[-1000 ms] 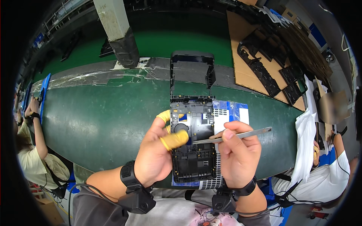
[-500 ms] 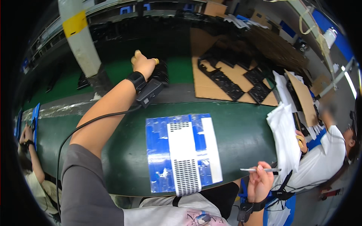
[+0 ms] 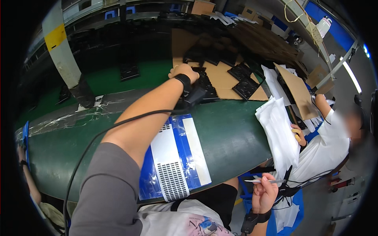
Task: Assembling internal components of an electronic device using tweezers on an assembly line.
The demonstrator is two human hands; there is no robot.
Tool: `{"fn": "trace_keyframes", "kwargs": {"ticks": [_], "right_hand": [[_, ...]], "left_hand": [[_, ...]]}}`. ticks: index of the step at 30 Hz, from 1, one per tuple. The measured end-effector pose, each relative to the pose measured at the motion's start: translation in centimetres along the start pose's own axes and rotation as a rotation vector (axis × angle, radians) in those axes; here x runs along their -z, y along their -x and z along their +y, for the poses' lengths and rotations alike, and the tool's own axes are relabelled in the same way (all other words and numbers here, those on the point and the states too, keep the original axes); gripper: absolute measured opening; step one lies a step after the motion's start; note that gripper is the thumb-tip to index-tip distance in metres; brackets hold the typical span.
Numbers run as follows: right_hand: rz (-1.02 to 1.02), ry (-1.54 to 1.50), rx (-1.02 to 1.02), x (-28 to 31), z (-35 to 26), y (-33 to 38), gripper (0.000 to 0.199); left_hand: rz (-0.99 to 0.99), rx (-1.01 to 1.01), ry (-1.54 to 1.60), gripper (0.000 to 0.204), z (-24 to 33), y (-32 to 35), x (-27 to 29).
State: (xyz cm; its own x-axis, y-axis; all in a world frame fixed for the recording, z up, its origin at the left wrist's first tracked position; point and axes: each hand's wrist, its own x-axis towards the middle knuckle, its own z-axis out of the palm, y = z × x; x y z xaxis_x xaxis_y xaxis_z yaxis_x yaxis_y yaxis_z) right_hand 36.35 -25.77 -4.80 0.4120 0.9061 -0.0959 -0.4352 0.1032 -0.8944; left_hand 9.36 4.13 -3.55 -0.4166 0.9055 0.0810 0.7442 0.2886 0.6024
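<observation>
My left hand (image 3: 184, 72) reaches across the bench to the left edge of a cardboard sheet (image 3: 258, 93), beside a black slotted plastic part (image 3: 205, 84). Its fingers bend forward and their tips are hidden, so I cannot tell whether it grips anything. My right hand (image 3: 264, 196) is raised at the near right, closed on slim silver tweezers (image 3: 254, 181). Between my arms lies a blue board (image 3: 189, 131) wrapped in clear film. A white label sheet (image 3: 163, 147) with rows of small black rectangles runs along it, partly under my left forearm.
Another black part (image 3: 130, 73) lies on the green belt (image 3: 151, 70) beyond the bench (image 3: 232, 133). A taped pillar (image 3: 65, 59) stands at the left. White bags (image 3: 277, 133) and a co-worker (image 3: 323, 153) are at the right. A cable (image 3: 106, 131) trails along my left arm.
My left hand has moved right, from a black part on the belt to the cardboard's edge. That part now lies uncovered on the belt. My view has shifted; the tweezers stay in my right hand.
</observation>
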Motion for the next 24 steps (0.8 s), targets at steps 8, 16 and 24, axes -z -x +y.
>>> {"fn": "trace_keyframes", "kwargs": {"ticks": [8,16,24], "right_hand": [[-0.347,-0.042,-0.096,-8.6,1.6,-1.6,0.014],[-0.608,0.194,-0.145,-18.8,7.6,-2.7,0.013],[-0.567,0.225,-0.223,-20.2,10.9,-4.7,0.011]], "left_hand": [[-0.295,0.065,1.097,0.031,-8.4,6.2,11.8],[-0.175,0.251,1.520,0.034,-14.5,18.0,16.5],[-0.085,0.173,1.400,0.048,-13.8,20.7,15.9]]}}
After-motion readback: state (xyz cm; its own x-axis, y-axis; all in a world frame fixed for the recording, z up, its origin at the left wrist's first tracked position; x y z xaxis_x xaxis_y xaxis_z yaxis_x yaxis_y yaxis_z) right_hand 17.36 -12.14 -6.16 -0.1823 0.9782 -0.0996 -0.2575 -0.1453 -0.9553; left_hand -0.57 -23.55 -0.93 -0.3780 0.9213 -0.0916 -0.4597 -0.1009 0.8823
